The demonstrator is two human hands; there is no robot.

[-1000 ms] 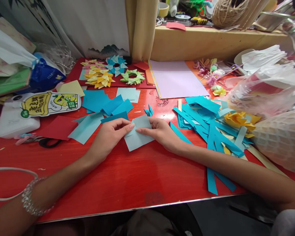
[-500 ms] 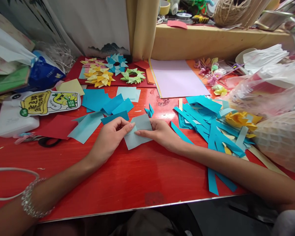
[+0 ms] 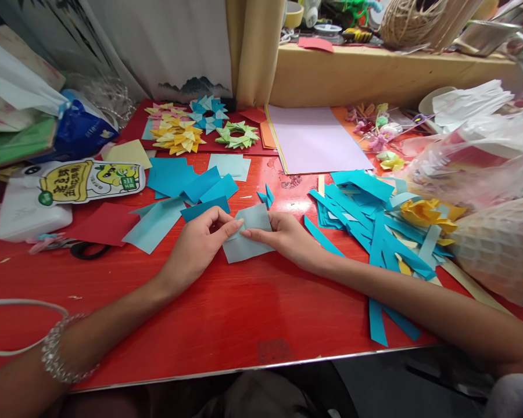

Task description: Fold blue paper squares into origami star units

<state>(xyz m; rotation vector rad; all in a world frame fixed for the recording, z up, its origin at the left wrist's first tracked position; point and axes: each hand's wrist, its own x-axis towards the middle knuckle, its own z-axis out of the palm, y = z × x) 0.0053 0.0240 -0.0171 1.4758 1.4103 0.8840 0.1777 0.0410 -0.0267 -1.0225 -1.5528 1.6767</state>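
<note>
while gripping a pale blue paper square (image 3: 247,251) from both sides, seen from above at the middle of a red table (image 3: 244,313); contact with the tabletop unclear. pinched at the square's left edge between thumb and fingers of the left hand (image 3: 198,239); grasped at its right edge by the right hand (image 3: 294,239), thumb laid on top. just beyond the square, a small folded teal piece (image 3: 270,195). left of the square, a creased light blue sheet (image 3: 157,227) and a red paper (image 3: 107,225). right of the square, a heap of teal strips (image 3: 377,232). farther beyond the square, a lilac sheet (image 3: 316,139) and a green folded paper ring (image 3: 249,138).
</note>
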